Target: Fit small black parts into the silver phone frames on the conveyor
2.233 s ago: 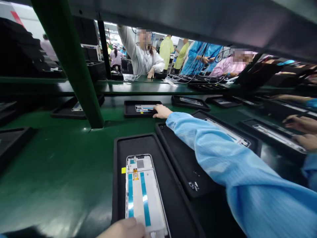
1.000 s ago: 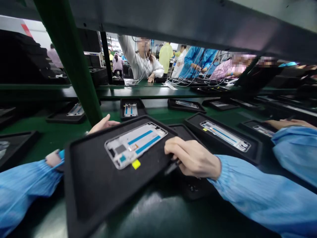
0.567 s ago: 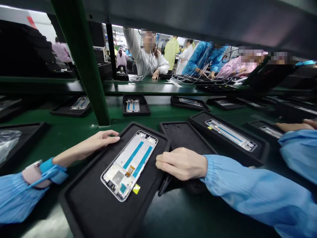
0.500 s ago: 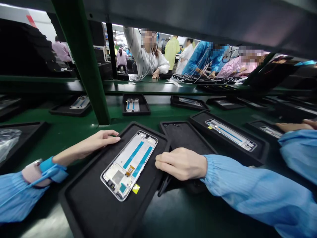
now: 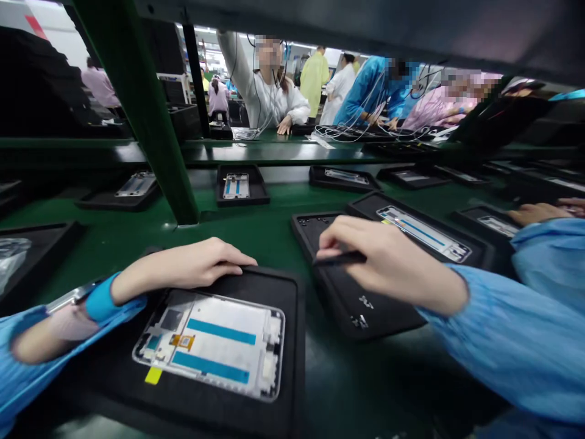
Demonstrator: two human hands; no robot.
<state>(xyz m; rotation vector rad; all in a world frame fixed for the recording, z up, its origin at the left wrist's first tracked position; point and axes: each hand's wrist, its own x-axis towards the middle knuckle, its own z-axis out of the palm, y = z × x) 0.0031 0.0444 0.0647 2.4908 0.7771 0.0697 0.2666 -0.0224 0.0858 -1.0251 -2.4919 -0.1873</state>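
A black tray (image 5: 292,317) lies close in front of me, with a silver phone frame (image 5: 223,344) flat inside it. Two blue strips, an orange flex piece and a yellow tab show on the frame. My left hand (image 5: 198,262) rests over the tray's far edge, thumb and fingers closed on the rim. To the right, my right hand (image 5: 365,250) holds a dark, slim tool (image 5: 340,259) in a pinch above a second black tray (image 5: 393,320). Tiny parts (image 5: 361,320) lie at that tray's near end, and others at its far end.
Another tray (image 5: 479,250) with a phone frame lies behind my right hand. More trays stand in a row farther back. A green post (image 5: 150,134) rises at the left. A co-worker's hands (image 5: 543,213) are at the far right.
The near tray has turned so that its phone frame lies more crosswise. My right hand has moved right and up over the parts tray with the tool. My left hand has closed on the rim.
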